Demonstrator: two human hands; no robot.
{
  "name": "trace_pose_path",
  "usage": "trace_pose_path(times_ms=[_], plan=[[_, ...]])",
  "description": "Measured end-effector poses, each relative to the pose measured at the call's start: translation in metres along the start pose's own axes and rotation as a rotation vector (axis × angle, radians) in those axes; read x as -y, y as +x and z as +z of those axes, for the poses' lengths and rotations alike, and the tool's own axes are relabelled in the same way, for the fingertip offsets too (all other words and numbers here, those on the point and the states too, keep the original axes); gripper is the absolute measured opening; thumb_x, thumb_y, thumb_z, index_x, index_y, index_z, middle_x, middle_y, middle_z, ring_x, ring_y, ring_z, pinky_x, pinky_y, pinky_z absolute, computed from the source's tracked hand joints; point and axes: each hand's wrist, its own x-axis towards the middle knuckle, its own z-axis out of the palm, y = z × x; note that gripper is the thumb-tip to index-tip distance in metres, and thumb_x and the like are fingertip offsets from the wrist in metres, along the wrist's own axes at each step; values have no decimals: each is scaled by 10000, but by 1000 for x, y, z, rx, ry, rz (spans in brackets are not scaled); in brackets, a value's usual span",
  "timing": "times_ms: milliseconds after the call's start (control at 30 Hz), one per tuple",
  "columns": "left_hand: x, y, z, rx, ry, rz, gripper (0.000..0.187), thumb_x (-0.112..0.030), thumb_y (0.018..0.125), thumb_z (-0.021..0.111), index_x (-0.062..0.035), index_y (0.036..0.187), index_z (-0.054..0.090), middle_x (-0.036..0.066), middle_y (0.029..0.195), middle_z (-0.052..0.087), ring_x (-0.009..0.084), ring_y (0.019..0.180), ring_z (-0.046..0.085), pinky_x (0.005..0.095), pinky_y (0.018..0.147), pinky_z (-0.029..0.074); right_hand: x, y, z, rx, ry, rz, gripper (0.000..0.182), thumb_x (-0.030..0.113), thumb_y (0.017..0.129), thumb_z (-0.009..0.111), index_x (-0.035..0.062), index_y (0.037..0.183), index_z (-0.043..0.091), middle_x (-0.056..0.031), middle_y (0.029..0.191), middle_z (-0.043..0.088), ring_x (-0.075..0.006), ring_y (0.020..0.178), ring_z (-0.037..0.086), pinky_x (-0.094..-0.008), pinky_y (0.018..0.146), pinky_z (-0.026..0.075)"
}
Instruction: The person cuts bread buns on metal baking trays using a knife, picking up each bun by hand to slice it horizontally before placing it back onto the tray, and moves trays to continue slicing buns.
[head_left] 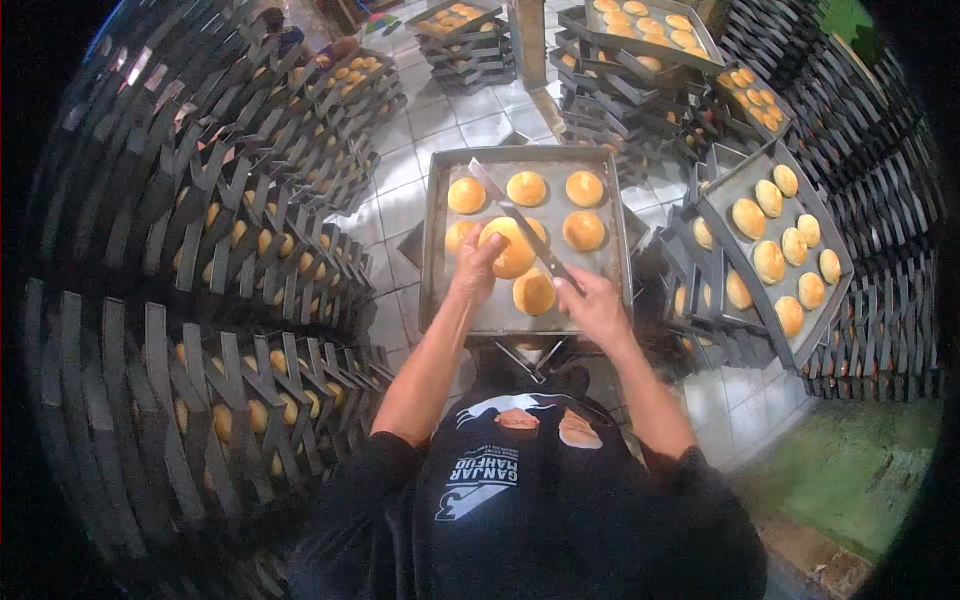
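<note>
Left hand [478, 268] curled loosely over a big golden bun [512, 247], fingertips touching its near side, thumb toward the wrist. Right hand [592, 305] closed in a fist around the handle of a long flat scraper [520, 222], blade slanting away and leftward from the fist, passing over the top of the held bun and ending near the far-left corner of the tray. Both hands over a grey metal tray [610, 200], dull and floury, set on a stand just ahead of the body. On it beyond the left hand, a row of three buns; another bun [583, 230] beyond the right hand; one more bun [534, 293] lying between the two hands, just beside the right knuckles. Below the tray, white tiled floor [440, 125], grubby at the joints. To the left of the left arm, tall curved walls of stacked dark trays [200, 250], buns glimpsed in the gaps. To the right of the right hand, a tilted tray of buns [775, 255] resting on more stacks, with further loaded trays [650, 28] well beyond both hands. Near the right elbow, a patch of green floor [850, 470]. Black T-shirt with white lettering below the arms.
</note>
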Motion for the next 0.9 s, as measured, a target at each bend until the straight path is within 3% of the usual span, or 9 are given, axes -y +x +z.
trace_pose_path(times_ms=[167,233,367,433,500,567,633,767,900], plan=[[-34,5,-14,-40,-15,13,519,-245,907,770,-56,1343,563,55,1151,677,175,1091,645,379,959,549,-27,-26,-21,15,-88,-101,436,268,995,659,-14,1327,641,-73,829,670,-107,683,634,-292,652,527],[-33,-4,-9,69,22,2,499,-245,902,776,-63,1310,556,44,1145,662,168,1013,671,357,878,599,-9,-39,-26,73,29,124,424,209,999,652,5,1369,621,24,727,597,-70,684,578,-256,613,482],[-6,-4,6,172,98,-41,481,-243,886,787,-57,1265,558,39,1114,664,160,1016,663,355,881,596,0,-3,-25,84,-26,57,416,268,991,667,-13,1298,658,-37,765,664,-120,674,627,-309,640,522],[-16,0,4,135,93,-26,455,-225,883,791,-52,1243,574,49,1106,677,163,1008,679,355,890,600,10,2,-32,103,-152,-18,399,258,986,669,-4,1288,666,-26,726,654,-116,654,618,-302,623,514],[-35,1,-6,69,66,-72,430,-211,869,801,-69,1222,602,45,1103,695,170,1004,686,356,902,579,12,-17,-43,128,-72,45,392,244,978,671,5,1287,667,-31,727,661,-119,662,636,-301,631,520],[-45,-2,-12,44,72,-44,421,-217,869,800,-64,1207,603,51,1094,699,169,978,695,342,871,587,1,-33,-55,137,-104,-52,391,242,973,673,9,1288,666,-36,755,680,-124,689,661,-302,645,527],[-43,-2,-14,138,116,-144,434,-220,868,799,-59,1218,598,58,1102,699,169,1010,687,349,902,574,6,-32,-52,168,-111,22,399,249,976,671,4,1290,661,-52,793,700,-132,717,678,-309,659,536],[-12,-5,18,107,64,-130,462,-187,872,787,-46,1263,586,71,1127,694,169,1068,666,354,961,534,13,0,-28,138,-103,34,414,259,974,673,7,1302,656,-60,812,701,-137,715,675,-315,673,540],[-34,2,-7,43,29,-150,458,-160,878,777,-52,1282,590,77,1132,699,198,1049,688,403,921,579,20,-22,-43,112,-192,27,406,266,976,670,24,1302,663,-54,788,684,-134,709,664,-313,678,534]])
